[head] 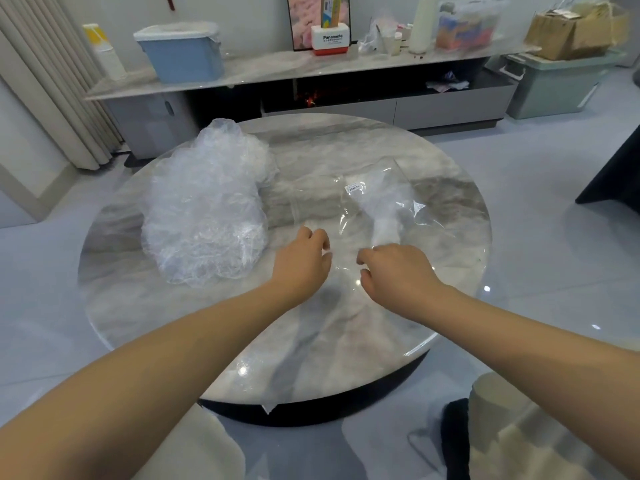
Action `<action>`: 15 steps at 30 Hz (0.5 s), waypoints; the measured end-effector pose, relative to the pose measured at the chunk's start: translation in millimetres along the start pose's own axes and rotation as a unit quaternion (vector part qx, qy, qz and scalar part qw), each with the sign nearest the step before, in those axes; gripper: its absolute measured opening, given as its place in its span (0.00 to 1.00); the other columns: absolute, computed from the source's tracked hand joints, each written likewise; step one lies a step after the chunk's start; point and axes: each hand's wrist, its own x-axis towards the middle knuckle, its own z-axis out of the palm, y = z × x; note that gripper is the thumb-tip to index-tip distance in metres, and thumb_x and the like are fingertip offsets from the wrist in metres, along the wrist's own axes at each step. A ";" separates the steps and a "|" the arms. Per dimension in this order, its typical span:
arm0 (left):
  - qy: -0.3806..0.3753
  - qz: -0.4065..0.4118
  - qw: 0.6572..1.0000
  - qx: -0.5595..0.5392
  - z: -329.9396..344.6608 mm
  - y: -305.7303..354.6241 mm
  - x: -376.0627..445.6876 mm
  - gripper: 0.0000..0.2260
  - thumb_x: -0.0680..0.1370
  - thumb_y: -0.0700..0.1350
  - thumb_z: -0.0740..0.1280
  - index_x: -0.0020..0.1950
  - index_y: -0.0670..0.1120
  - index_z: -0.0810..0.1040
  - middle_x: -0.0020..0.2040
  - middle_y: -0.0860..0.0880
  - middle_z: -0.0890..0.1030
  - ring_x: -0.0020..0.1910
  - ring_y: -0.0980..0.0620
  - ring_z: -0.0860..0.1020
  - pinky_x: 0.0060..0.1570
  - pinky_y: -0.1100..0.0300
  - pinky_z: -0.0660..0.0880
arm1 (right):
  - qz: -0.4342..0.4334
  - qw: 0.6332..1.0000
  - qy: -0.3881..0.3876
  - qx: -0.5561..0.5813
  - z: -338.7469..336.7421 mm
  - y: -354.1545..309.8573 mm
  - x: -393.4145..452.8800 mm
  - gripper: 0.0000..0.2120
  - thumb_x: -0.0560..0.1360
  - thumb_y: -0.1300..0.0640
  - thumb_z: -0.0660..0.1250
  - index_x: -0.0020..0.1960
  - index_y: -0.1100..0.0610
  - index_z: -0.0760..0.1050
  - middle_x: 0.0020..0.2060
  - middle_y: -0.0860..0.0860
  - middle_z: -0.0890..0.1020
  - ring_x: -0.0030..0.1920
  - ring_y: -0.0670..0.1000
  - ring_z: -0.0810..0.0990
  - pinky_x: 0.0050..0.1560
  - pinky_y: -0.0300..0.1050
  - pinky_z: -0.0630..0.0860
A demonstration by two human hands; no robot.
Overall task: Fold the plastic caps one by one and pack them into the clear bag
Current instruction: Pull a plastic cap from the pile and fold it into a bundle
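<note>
A big heap of crumpled clear plastic caps (pixel 207 216) lies on the left of the round marble table (pixel 450 216). The clear bag (pixel 384 192), with a small white label, lies right of centre and holds a whitish bundle. My left hand (pixel 304 263) and my right hand (pixel 398 271) are side by side at the table's middle, fingers curled, each pinching the upper edge of one thin clear plastic cap (pixel 311 344). This film hangs from the hands toward me and drapes over the table's front edge. My right hand is just in front of the bag's near end.
Behind the table runs a long low cabinet (pixel 311 69) with a blue lidded bin (pixel 183 53), a red-and-white box (pixel 329 39) and other clutter. A green crate (pixel 554 84) stands at the far right. Pale cushioned seats (pixel 540 427) are near me on the grey floor.
</note>
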 end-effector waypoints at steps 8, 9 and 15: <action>0.003 -0.017 1.000 -0.023 -19.8 -18.1 -10.2 0.17 0.77 0.48 0.62 0.65 0.46 0.72 0.63 0.47 0.72 0.61 0.48 0.71 0.58 0.55 0.69 | -0.104 0.994 0.011 0.014 23.7 -22.0 27.3 0.21 0.78 0.57 0.58 0.71 0.55 0.64 0.62 0.54 0.71 0.61 0.56 0.69 0.56 0.45 0.64; -0.008 -0.039 0.999 0.014 -20.8 -24.5 -11.0 0.19 0.77 0.47 0.61 0.67 0.45 0.69 0.66 0.45 0.70 0.64 0.46 0.68 0.61 0.54 0.66 | -0.111 0.994 0.007 0.016 25.8 -27.2 30.7 0.22 0.78 0.57 0.59 0.71 0.56 0.64 0.63 0.55 0.71 0.62 0.56 0.69 0.57 0.46 0.64; -0.188 -0.211 0.948 0.148 -19.8 -69.2 -22.9 0.33 0.79 0.48 0.57 0.77 0.47 0.40 0.77 0.37 0.40 0.76 0.37 0.43 0.73 0.42 0.48 | -0.139 0.990 -0.006 0.021 33.7 -52.7 48.4 0.23 0.78 0.56 0.58 0.72 0.55 0.61 0.65 0.55 0.68 0.64 0.56 0.66 0.58 0.45 0.63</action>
